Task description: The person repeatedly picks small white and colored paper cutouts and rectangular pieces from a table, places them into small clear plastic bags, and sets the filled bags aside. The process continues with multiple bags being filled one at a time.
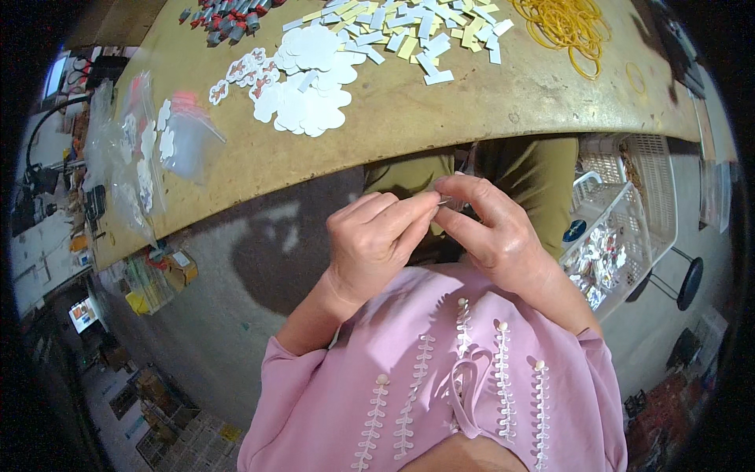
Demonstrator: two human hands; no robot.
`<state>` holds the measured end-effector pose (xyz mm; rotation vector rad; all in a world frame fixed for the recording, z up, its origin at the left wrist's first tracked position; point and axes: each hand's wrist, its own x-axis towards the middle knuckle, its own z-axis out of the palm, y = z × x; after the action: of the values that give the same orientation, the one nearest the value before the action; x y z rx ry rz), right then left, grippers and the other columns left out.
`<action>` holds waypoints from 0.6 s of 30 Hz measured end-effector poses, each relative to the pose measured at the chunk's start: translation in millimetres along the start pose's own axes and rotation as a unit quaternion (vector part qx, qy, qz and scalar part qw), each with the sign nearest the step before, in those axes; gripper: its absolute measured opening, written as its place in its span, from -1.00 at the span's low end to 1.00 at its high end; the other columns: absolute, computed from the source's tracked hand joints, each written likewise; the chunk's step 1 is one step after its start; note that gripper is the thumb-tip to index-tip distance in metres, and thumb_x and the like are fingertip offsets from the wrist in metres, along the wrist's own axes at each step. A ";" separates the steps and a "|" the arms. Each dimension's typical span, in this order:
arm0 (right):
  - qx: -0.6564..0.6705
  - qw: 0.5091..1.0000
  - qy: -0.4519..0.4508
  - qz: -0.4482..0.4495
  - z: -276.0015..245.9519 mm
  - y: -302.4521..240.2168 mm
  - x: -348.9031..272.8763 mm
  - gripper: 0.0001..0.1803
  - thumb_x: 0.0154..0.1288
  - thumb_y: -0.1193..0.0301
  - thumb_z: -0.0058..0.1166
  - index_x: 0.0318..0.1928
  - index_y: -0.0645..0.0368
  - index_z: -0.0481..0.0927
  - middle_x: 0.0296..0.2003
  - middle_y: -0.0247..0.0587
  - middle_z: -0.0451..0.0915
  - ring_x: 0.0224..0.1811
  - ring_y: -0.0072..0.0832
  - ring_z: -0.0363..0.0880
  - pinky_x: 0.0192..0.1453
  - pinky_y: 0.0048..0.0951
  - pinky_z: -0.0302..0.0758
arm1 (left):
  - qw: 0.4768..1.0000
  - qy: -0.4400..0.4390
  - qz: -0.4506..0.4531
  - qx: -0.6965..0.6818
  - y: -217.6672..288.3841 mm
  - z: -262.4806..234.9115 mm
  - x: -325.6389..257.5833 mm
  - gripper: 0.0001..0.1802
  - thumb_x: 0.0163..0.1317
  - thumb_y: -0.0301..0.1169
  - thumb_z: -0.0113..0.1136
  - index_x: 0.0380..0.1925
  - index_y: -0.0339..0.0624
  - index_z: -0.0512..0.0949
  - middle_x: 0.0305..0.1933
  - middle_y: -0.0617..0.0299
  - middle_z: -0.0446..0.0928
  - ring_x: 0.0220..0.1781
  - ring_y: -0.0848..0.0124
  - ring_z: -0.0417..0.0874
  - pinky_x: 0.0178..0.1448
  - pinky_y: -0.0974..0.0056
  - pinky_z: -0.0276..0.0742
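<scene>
— Step now?
— Mid-assembly, prob. Left hand & right hand pressed together, fingertips pinching small clear piece, held over lap, below table edge.
— Next?
— Needs steady pinch, fine alignment. White flower cutouts, paper strips up on table, well apart.

On my table lie white flower cutouts, paper strips, yellow rubber bands and plastic bags. To my right stands a white basket of small packets.
</scene>
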<state>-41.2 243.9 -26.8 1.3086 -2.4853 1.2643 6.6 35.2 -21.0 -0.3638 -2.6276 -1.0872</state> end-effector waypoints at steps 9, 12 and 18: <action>0.023 0.999 -0.025 -0.007 1.6 0.3 -6.6 -0.79 0.19 0.47 0.30 -0.18 0.31 0.66 0.03 0.00 0.65 0.10 -0.07 0.73 0.21 -0.11 0.71 | 0.973 -0.226 0.019 -0.035 -9.2 -25.8 24.5 -0.85 0.25 -0.40 0.42 -0.19 -0.12 0.74 -0.41 0.10 0.72 -0.36 0.07 0.79 -0.26 0.02 0.68; -0.031 0.999 -0.018 0.000 -5.7 8.6 -11.1 -0.76 0.16 0.55 0.28 -0.13 0.34 0.69 0.04 0.04 0.67 0.11 -0.04 0.74 0.17 -0.11 0.73 | 0.993 -0.090 0.028 -0.071 -11.7 -27.9 54.1 -0.87 0.29 -0.51 0.41 -0.17 -0.15 0.77 -0.32 0.09 0.74 -0.32 0.07 0.78 -0.21 0.07 0.70; -0.031 0.999 -0.028 0.031 -11.8 10.1 -18.6 -0.75 0.10 0.56 0.29 -0.16 0.30 0.69 0.01 0.01 0.68 0.11 -0.03 0.74 0.17 -0.11 0.73 | 0.993 -0.056 0.087 0.061 -48.4 -11.1 130.7 -0.82 0.33 -0.54 0.39 -0.08 -0.15 0.76 -0.11 0.06 0.64 -0.09 0.08 0.75 -0.02 0.07 0.68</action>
<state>-40.0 267.4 -32.9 1.2793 -2.6006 1.1688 -129.4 10.5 0.0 -0.6301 -2.6821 -0.8694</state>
